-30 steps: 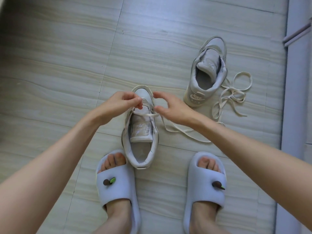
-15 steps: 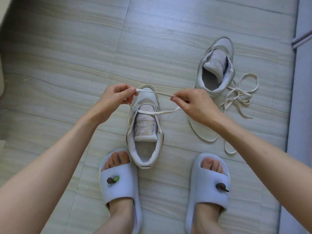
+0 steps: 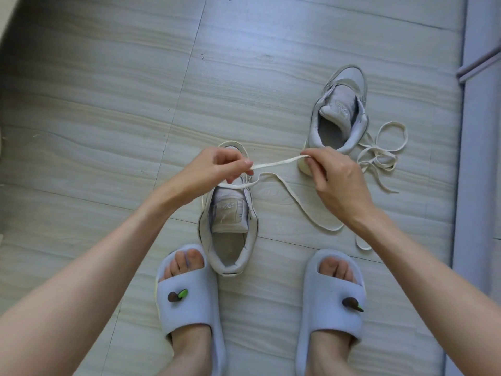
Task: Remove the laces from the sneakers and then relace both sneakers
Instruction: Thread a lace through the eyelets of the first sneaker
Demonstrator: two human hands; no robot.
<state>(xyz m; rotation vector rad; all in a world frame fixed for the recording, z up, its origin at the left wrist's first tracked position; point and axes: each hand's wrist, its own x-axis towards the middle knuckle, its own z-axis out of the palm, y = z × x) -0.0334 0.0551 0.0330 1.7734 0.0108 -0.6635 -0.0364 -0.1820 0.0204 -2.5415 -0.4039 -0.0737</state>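
On a pale, wood-grain tiled floor (image 3: pixel 108 131) a grey-white high-top sneaker (image 3: pixel 230 221) stands upright between the person's two feet, its toe pointing away from them and its tongue lying flat in the open throat. The left hand (image 3: pixel 217 169) hovers over the front of this sneaker, fingers curled, thumb and forefinger pinching a cream flat lace (image 3: pixel 276 162). The right hand (image 3: pixel 336 180), off to the right of the shoe, pinches the same lace between its fingertips, so a short length runs nearly taut between the two hands. One strand of the lace crosses the sneaker just above the tongue, and the rest trails in a loose loop over the floor to the right, passing under the right wrist. A second sneaker (image 3: pixel 339 109) of the same kind stands farther off to the right, unlaced, with its tongue raised. Just beside it, on its right, lies a second lace (image 3: pixel 385 153) in a loose tangle of loops on the floor. The person wears light blue slide sandals (image 3: pixel 187 302), each with a small dark charm on the strap.
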